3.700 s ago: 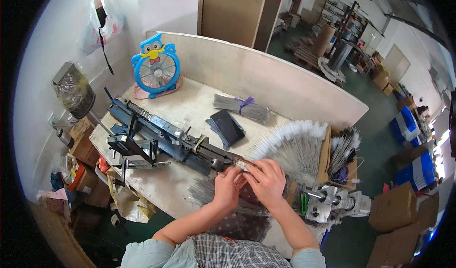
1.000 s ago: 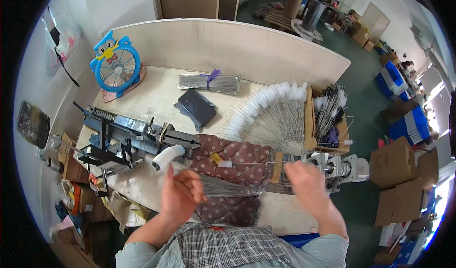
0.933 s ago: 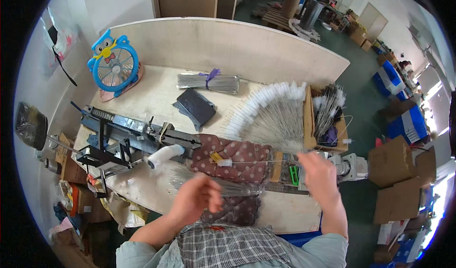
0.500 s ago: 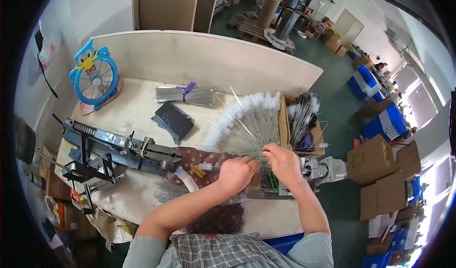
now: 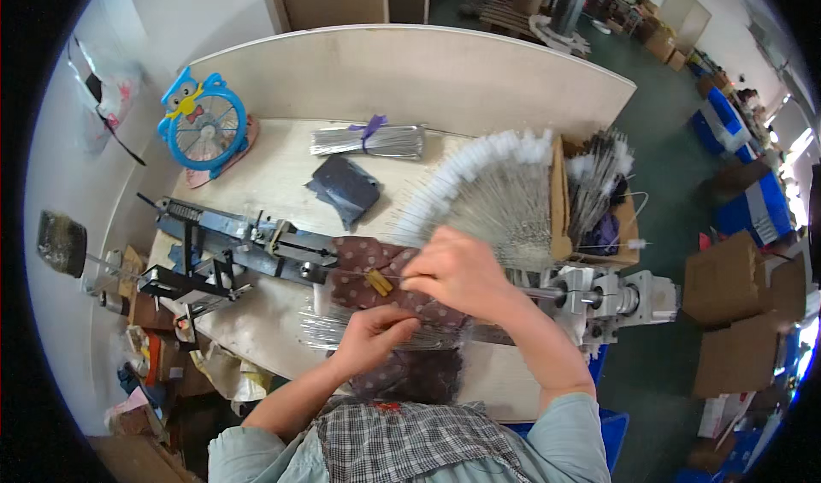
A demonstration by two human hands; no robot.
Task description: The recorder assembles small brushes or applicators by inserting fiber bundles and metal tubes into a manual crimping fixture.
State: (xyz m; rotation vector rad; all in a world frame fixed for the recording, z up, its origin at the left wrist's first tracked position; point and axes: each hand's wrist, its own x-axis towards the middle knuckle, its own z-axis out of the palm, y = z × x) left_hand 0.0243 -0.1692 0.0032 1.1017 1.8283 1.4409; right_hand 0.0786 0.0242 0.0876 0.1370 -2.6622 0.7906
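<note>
Head view: a metal jig (image 5: pixel 245 250) lies at the counter's (image 5: pixel 278 171) left end. The left hand (image 5: pixel 376 337) curls by loose wires (image 5: pixel 321 329) near the front edge; its fingers' grip I can't tell. Over the brown pad (image 5: pixel 352 250), the right hand (image 5: pixel 453 269) pinches a thin wire (image 5: pixel 392 277) between its fingers, apparently to steady it. White-tipped brushes (image 5: pixel 496 188) fan toward the back-right corner.

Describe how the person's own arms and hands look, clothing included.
Both the left hand and right hand are bare, without gloves. The forearms are uncovered up to pale grey-green sleeves. A dark-and-white checked garment with a small red mark covers the front.
</note>
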